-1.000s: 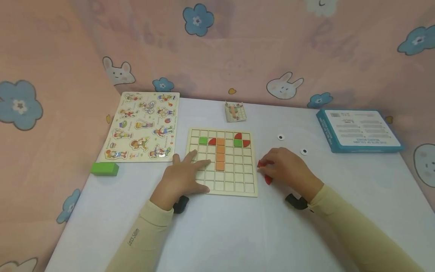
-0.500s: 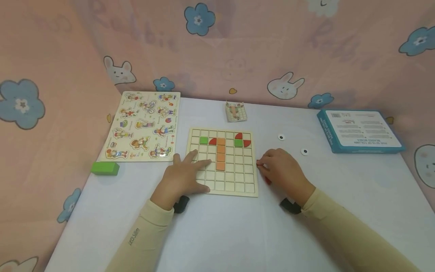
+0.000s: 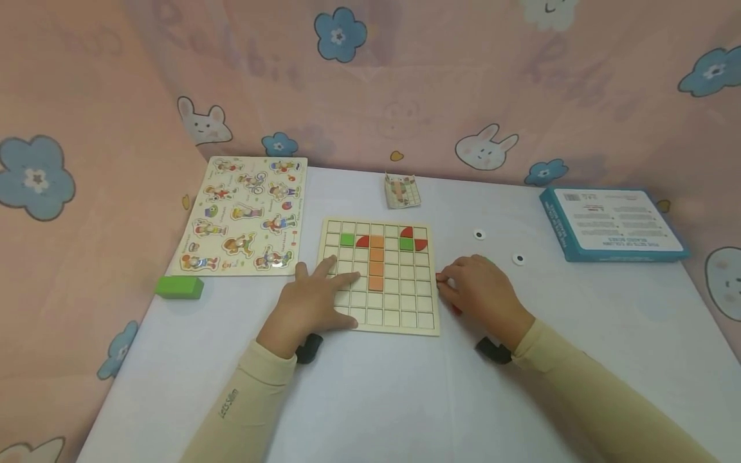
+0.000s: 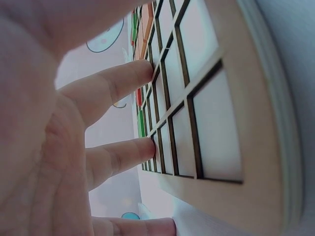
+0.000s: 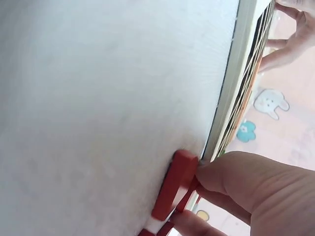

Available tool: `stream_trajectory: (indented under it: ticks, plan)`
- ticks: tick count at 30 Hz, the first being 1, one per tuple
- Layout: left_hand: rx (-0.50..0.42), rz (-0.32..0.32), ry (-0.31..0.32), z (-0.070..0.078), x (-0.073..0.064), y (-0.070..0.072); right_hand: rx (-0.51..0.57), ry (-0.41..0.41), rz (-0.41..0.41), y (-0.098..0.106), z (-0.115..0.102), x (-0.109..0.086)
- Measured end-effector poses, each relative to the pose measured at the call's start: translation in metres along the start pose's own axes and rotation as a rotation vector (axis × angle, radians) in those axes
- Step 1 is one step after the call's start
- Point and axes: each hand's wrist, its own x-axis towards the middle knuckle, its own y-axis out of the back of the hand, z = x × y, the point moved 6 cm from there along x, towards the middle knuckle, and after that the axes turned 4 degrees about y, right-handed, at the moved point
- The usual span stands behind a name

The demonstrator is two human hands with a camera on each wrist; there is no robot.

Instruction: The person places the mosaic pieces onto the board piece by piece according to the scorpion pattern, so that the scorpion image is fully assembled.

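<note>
A square wooden grid board (image 3: 408, 301) lies in front of me. Set in its cells are two green squares (image 3: 347, 239), a column of several orange squares (image 3: 376, 262) and three red quarter-circle pieces (image 3: 362, 241). My left hand (image 3: 309, 305) rests on the board's left side, fingers spread straight and thumb at the near edge. Just off the right edge, my right hand (image 3: 486, 292) pinches a red piece (image 3: 439, 278) between thumb and fingers, mostly hidden by them. Another red piece (image 5: 176, 184) lies beside the thumb in the right wrist view.
Beyond the right hand are two white discs with black dots (image 3: 479, 235). A small creased pattern card (image 3: 402, 191) lies behind the board. A picture puzzle (image 3: 243, 212) and a green block (image 3: 179, 287) are at left, a blue box (image 3: 619, 222) at right.
My right hand has shifted slightly left, bringing the pinched red piece up to the board's right edge and covering more of the other red piece. The left hand has stayed in place.
</note>
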Motion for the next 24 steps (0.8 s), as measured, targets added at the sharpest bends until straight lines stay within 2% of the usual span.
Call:
stream_trajectory:
  ticks: [10,15,20,24]
  plan:
    - [0.001,0.001,-0.001,0.000,0.000,0.000,-0.019,0.010,0.008,0.002,-0.003,0.007]
    - [0.004,0.005,-0.005,0.000,0.001,0.000,-0.029,0.028,0.017,0.011,-0.008,0.013]
    - [0.002,0.004,-0.004,-0.001,0.001,0.000,0.001,0.069,0.089,0.025,-0.026,0.021]
    - [0.003,-0.002,0.000,-0.001,0.001,-0.001,0.057,0.120,0.082,0.022,-0.046,0.031]
